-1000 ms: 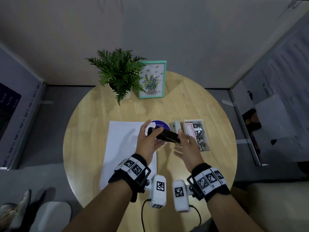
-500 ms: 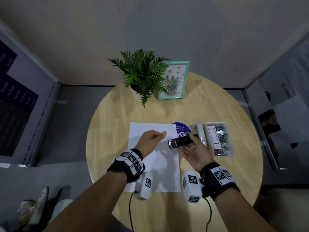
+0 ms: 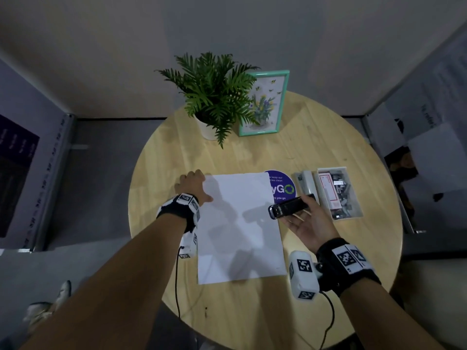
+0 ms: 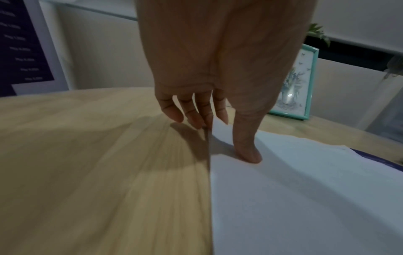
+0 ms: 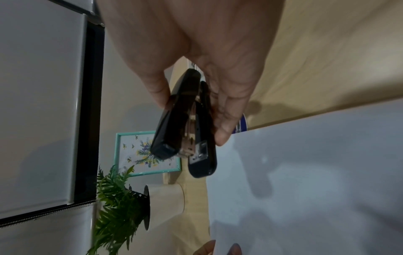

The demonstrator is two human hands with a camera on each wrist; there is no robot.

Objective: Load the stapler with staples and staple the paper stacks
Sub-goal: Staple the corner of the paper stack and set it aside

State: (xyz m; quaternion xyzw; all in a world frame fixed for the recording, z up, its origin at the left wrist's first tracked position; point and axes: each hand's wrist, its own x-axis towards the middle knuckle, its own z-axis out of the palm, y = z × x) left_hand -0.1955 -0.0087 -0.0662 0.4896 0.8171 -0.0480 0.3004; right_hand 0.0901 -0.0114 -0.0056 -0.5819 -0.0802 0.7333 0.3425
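A white paper stack (image 3: 240,226) lies in the middle of the round wooden table (image 3: 328,152). My left hand (image 3: 193,184) is at the stack's far left corner, with the thumb (image 4: 247,151) pressing on top of the paper (image 4: 305,189) and the fingers (image 4: 196,115) down along its left edge. Above the stack's right edge my right hand (image 3: 307,218) grips a black stapler (image 3: 290,207), its mouth pointing left over the paper. In the right wrist view the stapler (image 5: 185,124) sits between thumb and fingers, its jaws slightly apart.
A clear staple box (image 3: 338,193) with a red-labelled packet stands right of the stack, a white object (image 3: 307,181) beside it. A purple round sticker (image 3: 281,186) shows under the paper's corner. A potted fern (image 3: 214,97) and a teal picture frame (image 3: 262,102) stand at the back.
My left hand let go of the stapler and moved left to the stack's far left corner. My right hand now holds the stapler alone, by the stack's right edge.
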